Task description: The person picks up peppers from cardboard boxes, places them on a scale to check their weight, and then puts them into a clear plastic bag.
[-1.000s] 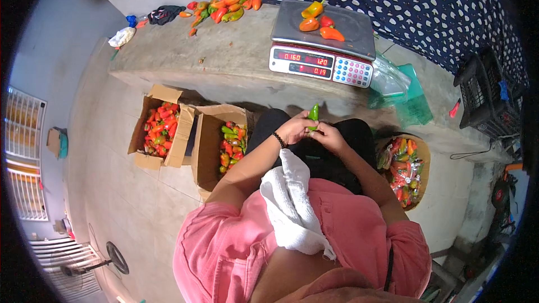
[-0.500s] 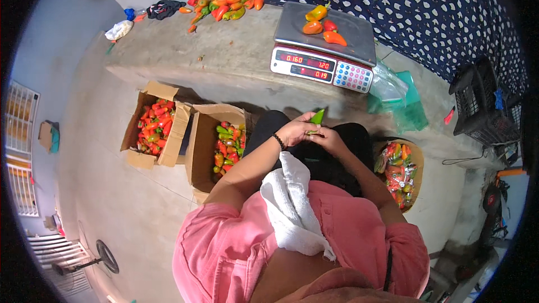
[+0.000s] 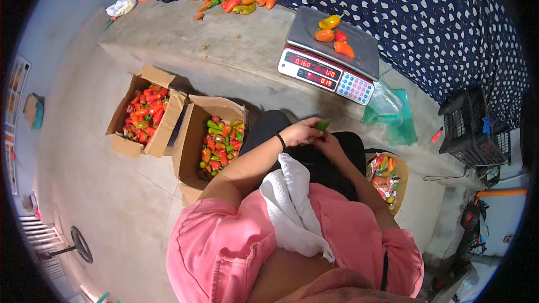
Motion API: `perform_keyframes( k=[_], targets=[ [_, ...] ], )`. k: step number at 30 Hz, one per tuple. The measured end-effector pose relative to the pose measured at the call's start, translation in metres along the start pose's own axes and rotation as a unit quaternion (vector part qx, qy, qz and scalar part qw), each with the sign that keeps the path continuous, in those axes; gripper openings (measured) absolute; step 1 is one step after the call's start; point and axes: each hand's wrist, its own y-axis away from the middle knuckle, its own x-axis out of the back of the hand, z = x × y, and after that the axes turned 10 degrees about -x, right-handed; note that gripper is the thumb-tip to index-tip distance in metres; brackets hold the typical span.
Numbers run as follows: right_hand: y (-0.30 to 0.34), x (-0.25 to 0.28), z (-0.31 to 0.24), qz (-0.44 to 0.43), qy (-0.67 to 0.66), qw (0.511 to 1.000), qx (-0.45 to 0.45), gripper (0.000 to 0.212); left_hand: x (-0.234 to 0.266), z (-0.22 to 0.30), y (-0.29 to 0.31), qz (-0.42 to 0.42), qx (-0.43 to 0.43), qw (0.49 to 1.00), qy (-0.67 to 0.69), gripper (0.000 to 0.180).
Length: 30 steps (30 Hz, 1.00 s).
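Note:
Over my lap, my left hand [image 3: 301, 133] is closed, thumb and fingers pinching a small flat green piece [image 3: 322, 125] with a pointed edge; its kind is too small to make out. My right hand [image 3: 329, 144] meets it from the right, its fingers closed at the lower end of the piece and partly hidden. Beyond my hands a digital scale [image 3: 331, 50] stands on the concrete ledge, and several orange, red and yellow peppers [image 3: 343, 49] lie on its plate. Clear and green plastic bags [image 3: 400, 118] lie to the right of the scale.
To my left stand two open cardboard boxes of peppers, the farther one [image 3: 118, 101] mostly red, the nearer one [image 3: 188, 134] mixed. A round container [image 3: 401, 185] with bagged peppers sits at my right. Loose peppers [image 3: 238, 1] lie on the ledge [image 3: 168, 28]. A black crate [image 3: 471, 129] stands far right.
The view has shifted slightly. The green piece shows shorter and more tilted between my fingers, and my right hand has turned a little lower. The peppers on the scale have not moved.

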Motion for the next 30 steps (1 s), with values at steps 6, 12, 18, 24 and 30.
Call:
perform_keyframes(
  k=[6,12,18,24,30],
  targets=[
    [0.0,-0.001,0.001,-0.016,-0.004,1.0,-0.015,0.051,-0.006,0.002,0.003,0.014,0.023,0.999,-0.021,0.043],
    [0.009,-0.001,-0.006,-0.013,0.008,1.0,-0.005,0.046,-0.002,-0.003,-0.001,0.023,0.035,0.998,-0.053,0.044],
    [0.015,0.002,-0.021,-0.028,0.015,0.999,0.017,0.048,0.004,-0.009,-0.003,0.006,0.035,0.999,-0.022,0.038],
    [0.017,0.002,-0.02,-0.017,0.032,0.997,0.065,0.03,-0.004,-0.007,-0.002,0.046,0.036,0.997,-0.056,0.026],
    [0.021,0.003,-0.025,-0.01,0.015,0.99,0.138,0.028,0.004,-0.014,-0.003,0.064,0.042,0.996,-0.039,0.023]
  ],
)
